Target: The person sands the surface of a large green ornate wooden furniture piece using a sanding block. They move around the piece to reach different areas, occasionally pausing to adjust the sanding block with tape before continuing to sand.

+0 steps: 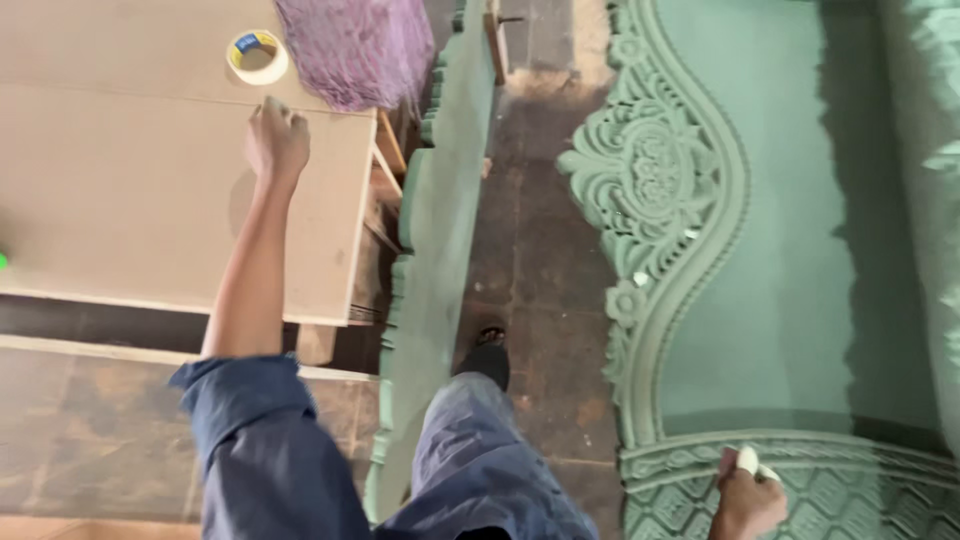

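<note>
Hands are seen from above, well apart. A small white object [748,461] is pinched in the right hand [746,505], which is pressed onto the carved green panel [780,250] at the lower right. The left hand [276,140], fingers curled loosely and holding nothing, is rested on a bare brown board [130,200]. Just beyond it, a tape roll [257,56] lies beside purple netting [355,45]. A narrow green carved strip [440,220] is stood between board and panel.
</note>
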